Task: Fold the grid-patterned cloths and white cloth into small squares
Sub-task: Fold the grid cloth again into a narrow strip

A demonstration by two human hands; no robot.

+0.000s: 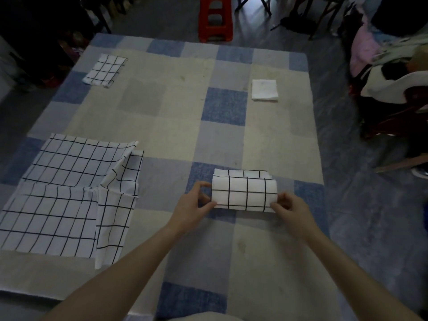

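Cloth in hand: a partly folded grid-patterned cloth (244,193), white with black lines, lies at lower centre of the frame, just right of the middle; its near layer curls up and over toward the far edge, and a narrow strip of a lower layer shows beyond it.
Left hand (193,206): at the cloth's left end, thumb and fingers pinched on the raised fold's edge.
Right hand (290,208): at the cloth's right end, fingers closed on the near right corner of the same fold.
Hands together or apart: apart, one at each end of the cloth, both bare forearms reaching in from the bottom of the frame.
Unfolded grid cloths (69,193): spread at the left of the frame, overlapping one another, rumpled where they meet; how many layers there are I cannot tell.
Folded grid square (104,70): a small folded grid-patterned piece at upper left, well apart from the hands.
White cloth (264,90): folded to a small square at upper right of centre, lying flat and alone.
Surface: a table under a checked covering (176,112) of blue, grey and cream squares carries all the cloths.
Surroundings: a red plastic stool (215,18) stands on the floor beyond the far edge; a heap of clothes (391,66) sits on furniture at the right edge.
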